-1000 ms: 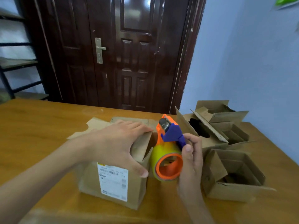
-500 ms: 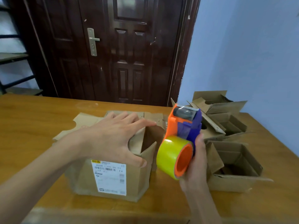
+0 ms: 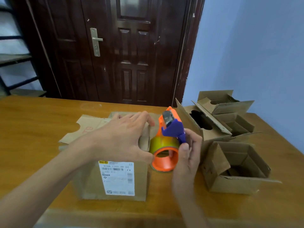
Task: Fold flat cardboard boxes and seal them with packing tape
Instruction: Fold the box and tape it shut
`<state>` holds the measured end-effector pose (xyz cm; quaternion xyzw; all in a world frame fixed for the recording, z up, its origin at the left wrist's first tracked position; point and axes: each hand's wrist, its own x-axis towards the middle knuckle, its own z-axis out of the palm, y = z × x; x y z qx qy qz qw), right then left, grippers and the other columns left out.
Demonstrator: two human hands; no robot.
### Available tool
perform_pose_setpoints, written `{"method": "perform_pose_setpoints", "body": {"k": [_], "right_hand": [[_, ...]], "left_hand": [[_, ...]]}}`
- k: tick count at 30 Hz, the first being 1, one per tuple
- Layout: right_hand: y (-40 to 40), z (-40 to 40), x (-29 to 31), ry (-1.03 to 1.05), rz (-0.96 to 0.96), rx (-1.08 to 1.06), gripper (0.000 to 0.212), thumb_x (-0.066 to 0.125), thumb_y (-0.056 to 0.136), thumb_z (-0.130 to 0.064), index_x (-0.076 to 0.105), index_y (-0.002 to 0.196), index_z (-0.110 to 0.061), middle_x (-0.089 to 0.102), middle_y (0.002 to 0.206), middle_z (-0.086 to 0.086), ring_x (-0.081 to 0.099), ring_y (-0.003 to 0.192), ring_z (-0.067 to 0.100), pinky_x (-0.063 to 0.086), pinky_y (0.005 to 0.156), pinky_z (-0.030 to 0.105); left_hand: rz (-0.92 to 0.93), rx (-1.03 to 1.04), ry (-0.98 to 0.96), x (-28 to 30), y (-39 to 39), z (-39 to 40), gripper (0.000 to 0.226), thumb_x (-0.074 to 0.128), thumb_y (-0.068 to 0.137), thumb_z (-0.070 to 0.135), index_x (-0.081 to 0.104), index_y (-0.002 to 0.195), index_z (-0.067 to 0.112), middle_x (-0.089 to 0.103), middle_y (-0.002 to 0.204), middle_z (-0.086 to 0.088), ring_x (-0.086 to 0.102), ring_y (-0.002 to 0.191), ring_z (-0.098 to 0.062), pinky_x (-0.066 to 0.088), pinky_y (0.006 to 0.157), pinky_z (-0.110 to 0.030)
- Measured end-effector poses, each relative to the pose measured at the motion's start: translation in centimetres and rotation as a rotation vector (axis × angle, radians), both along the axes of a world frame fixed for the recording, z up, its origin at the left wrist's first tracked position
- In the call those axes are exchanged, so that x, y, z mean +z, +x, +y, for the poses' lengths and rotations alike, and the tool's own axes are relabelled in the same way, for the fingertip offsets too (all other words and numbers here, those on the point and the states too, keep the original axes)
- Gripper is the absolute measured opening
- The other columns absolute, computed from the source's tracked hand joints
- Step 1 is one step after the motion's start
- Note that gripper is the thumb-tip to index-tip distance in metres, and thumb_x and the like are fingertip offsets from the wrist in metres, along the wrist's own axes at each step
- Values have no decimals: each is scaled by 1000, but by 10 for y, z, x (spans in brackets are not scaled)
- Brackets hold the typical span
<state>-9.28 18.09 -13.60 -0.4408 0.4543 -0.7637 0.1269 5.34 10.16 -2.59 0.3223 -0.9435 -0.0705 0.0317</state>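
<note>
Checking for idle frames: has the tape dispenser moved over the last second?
Yes. The tape dispenser swung up off the labelled box, then back down against its right edge, gripped by the right hand.

Soft even daylight, wide-angle edge distortion

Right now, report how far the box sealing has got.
Done: the labelled box stands folded up on the table. In hand: the left hand presses its top flaps down while the right hand holds the tape dispenser beside it. Left: no tape shows on it, and the boxes on the right stand open.
</note>
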Motion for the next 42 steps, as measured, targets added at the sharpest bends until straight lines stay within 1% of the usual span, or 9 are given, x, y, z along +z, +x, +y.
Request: {"method": "perform_pose_setpoints", "body": {"k": [4,7,10,14,19,22,29,34,42], "right_hand": [[-10,-4,-4,-35,132,-29,43,40,107,-55,52,135,-24,63,119,-30,63,107,-3,51,81,8],[-16,-1,-5,-68,180,-5,50,37,104,-65,54,143,-39,64,123,-27,63,111,0,51,85,11],[-17,0,1,-35,255,-44,43,35,103,-68,52,140,-55,63,124,-29,63,113,1,50,85,10],[-14,-4,0,-31,252,-53,44,35,104,-66,55,140,-51,64,124,-22,63,113,9,50,89,16],[-20,-9,3,-43,352,-18,50,36,107,-59,56,144,-31,63,113,-15,63,95,9,50,78,15],[-26,-9,7,-29,465,2,53,37,108,-57,57,142,-23,62,114,-3,63,97,18,51,79,23],[-29,-12,2,6,552,-2,53,37,108,-58,57,142,-22,62,119,0,64,103,21,51,82,19],[-29,-14,0,-10,530,-35,48,38,108,-57,55,144,-32,62,120,-5,63,105,16,49,83,15],[-29,-18,-6,-35,435,-22,41,39,107,-59,53,143,-47,63,120,-13,65,103,20,57,78,30]], "left_hand": [[156,-20,253,12,10,-1,121,91,62,68,11,152,55,32,146,33,38,129,1,37,114,-32],[223,-136,353,25,25,-12,110,97,64,53,26,148,59,32,148,37,42,137,5,43,113,-31],[366,-179,443,26,38,-20,92,94,73,37,43,148,49,43,152,30,40,144,4,33,122,-34],[444,-166,281,10,43,-24,54,86,79,45,67,130,43,55,143,28,49,137,2,43,113,-34],[589,-188,302,5,38,-20,37,76,86,46,73,121,34,67,129,23,60,128,-2,47,103,-18],[695,-141,308,4,41,-21,23,80,88,35,75,110,29,75,116,15,69,117,-9,53,98,-28],[725,-100,347,6,43,-17,46,85,78,41,71,120,31,79,108,17,73,107,-2,58,96,-27],[724,-61,343,7,39,-17,34,85,83,27,74,115,31,78,106,20,74,103,-1,59,93,-25],[627,-42,285,10,38,-20,28,80,89,23,75,113,36,75,109,26,71,106,1,57,92,-23]]}}
